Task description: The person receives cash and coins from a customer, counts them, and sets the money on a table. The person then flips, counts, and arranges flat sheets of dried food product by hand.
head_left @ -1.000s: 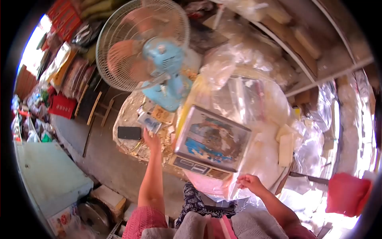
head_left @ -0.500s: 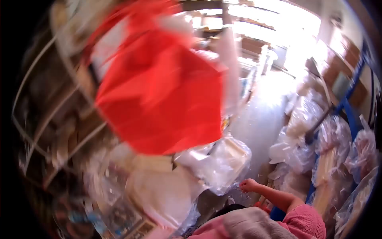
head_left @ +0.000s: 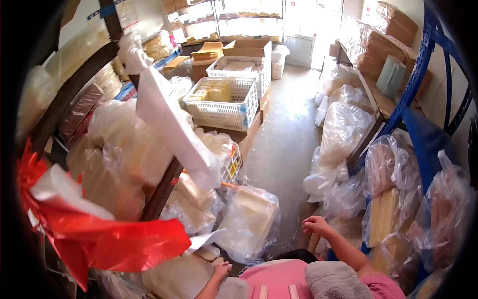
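My left hand (head_left: 222, 269) is low in the view, beside my pink top (head_left: 276, 279). Its fingers are loosely curled and nothing shows in them. Close behind it lie pale wrapped bundles (head_left: 167, 276), and a clear plastic bag of cream-coloured sheets (head_left: 249, 219) rests farther forward. Out to the right, over the floor, my right hand (head_left: 315, 225) has its fingers bent inward, with no object in them. Bagged stacks of pale strips (head_left: 384, 214) stand to the right of that arm.
Red plastic (head_left: 114, 239) hangs at the left, near a white wrapped post (head_left: 172, 124). White crates (head_left: 224, 109) line the aisle's left side. Clear bags (head_left: 343, 129) and a blue rack (head_left: 398, 114) border the right. The grey floor (head_left: 279, 134) runs toward a bright door (head_left: 326, 30).
The red plastic that covered the view's middle is now at lower left, uncovering crates and shelves. My left hand has come into view. My right hand stays out to the right.
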`<state>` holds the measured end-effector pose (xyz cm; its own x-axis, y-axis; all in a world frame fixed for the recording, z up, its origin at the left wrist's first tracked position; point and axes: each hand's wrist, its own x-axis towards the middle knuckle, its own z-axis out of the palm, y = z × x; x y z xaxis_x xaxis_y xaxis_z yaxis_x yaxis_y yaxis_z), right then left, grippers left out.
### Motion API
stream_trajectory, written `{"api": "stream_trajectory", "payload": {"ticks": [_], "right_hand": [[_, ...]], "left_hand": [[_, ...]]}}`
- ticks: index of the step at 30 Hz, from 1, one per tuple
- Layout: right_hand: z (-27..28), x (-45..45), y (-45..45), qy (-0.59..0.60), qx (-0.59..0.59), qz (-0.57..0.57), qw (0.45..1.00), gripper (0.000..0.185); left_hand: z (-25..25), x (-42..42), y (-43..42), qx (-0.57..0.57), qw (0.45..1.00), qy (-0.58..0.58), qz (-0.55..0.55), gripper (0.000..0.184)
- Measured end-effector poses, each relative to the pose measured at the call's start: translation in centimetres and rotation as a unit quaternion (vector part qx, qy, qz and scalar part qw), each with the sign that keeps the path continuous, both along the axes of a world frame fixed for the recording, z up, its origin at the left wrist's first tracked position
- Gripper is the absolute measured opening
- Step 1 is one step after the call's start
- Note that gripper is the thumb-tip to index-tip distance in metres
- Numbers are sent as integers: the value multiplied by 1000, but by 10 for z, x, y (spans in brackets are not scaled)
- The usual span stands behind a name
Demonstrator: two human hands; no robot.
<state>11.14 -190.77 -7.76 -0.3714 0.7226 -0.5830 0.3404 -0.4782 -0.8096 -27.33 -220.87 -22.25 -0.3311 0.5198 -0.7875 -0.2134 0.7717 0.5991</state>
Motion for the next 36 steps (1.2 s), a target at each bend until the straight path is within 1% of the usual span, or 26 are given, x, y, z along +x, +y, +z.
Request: {"api": "stream_trajectory", "payload": {"ticks": [1, 2, 3, 4, 5, 6, 7, 9, 10, 11, 12, 13, 14, 15, 16, 17, 20, 23, 24, 25, 27, 30, 31, 33, 34, 36], "right_hand": [[8, -2, 20, 6, 11, -14, 1000, 20], [25, -8, 38, 20, 23, -5, 1000, 21], [44, -18, 56, 38, 37, 5, 999, 21], [66, -33, 71, 59, 49, 11, 997, 22], [93, -49, 93, 72, 81, 32, 994, 23], [123, -63, 114, 83, 114, 51, 989, 24], [155, -78, 136, 126, 152, 66, 978, 24], [215, -98, 180, 206, 220, 93, 949, 20], [238, -102, 202, 248, 266, 101, 926, 18], [278, -103, 221, 238, 378, 138, 884, 17], [309, -100, 246, 246, 479, 190, 821, 18], [338, -96, 271, 269, 544, 227, 762, 16], [360, -92, 294, 324, 532, 252, 741, 17], [378, -88, 322, 357, 582, 297, 668, 20], [403, -80, 349, 348, 633, 342, 601, 22], [419, -77, 371, 357, 652, 372, 556, 21], [442, -71, 438, 367, 685, 392, 492, 21], [449, -81, 508, 356, 708, 380, 476, 20], [449, -86, 529, 341, 717, 371, 482, 20], [449, -92, 552, 331, 725, 364, 483, 20], [448, -105, 600, 300, 742, 345, 491, 20], [451, -122, 668, 233, 770, 287, 520, 21], [453, -127, 690, 201, 781, 256, 534, 21], [458, -135, 735, 134, 790, 183, 570, 22], [462, -139, 759, 101, 789, 147, 587, 22], [470, -146, 809, 43, 783, 76, 616, 23]], "left_hand": [[-8, 0, 18, -2, 1000, 9, 16, 36], [29, 5, 45, 16, 999, -14, 46, 33], [30, 1, 60, 26, 999, 19, 14, 32], [3, -8, 66, 24, 999, 41, -5, 34], [-39, -19, 75, 27, 997, 65, -26, 36], [-60, -29, 92, -10, 981, 148, -127, 42], [-36, -24, 122, -49, 975, 149, -155, 44], [-58, -33, 176, -40, 968, 153, -194, 43], [-34, -26, 217, -31, 978, 131, -158, 42], [-18, -18, 260, 9, 979, 150, -140, 38], [13, -6, 308, 34, 980, 154, -121, 36], [35, 4, 349, 56, 981, 158, -99, 35], [24, 7, 381, 106, 985, 124, -53, 35], [18, 13, 420, 105, 989, 93, -54, 36], [12, 25, 447, 95, 992, 59, -57, 38], [12, 35, 462, 81, 995, 25, -54, 40], [17, 59, 518, 140, 982, -45, -119, 42], [24, 62, 553, 48, 992, -37, -111, 46], [26, 61, 560, 20, 996, -24, -88, 41], [10, 52, 557, -29, 995, -1, -93, 38], [-41, 37, 557, -114, 987, 45, -102, 32], [-63, 12, 604, -212, 968, 57, -120, 29], [-67, 2, 627, -227, 964, 52, -126, 29], [-74, -25, 693, -209, 970, 47, -119, 27], [-70, -39, 737, -186, 976, 40, -105, 27], [-46, -65, 842, -115, 992, 25, -53, 26]]}}
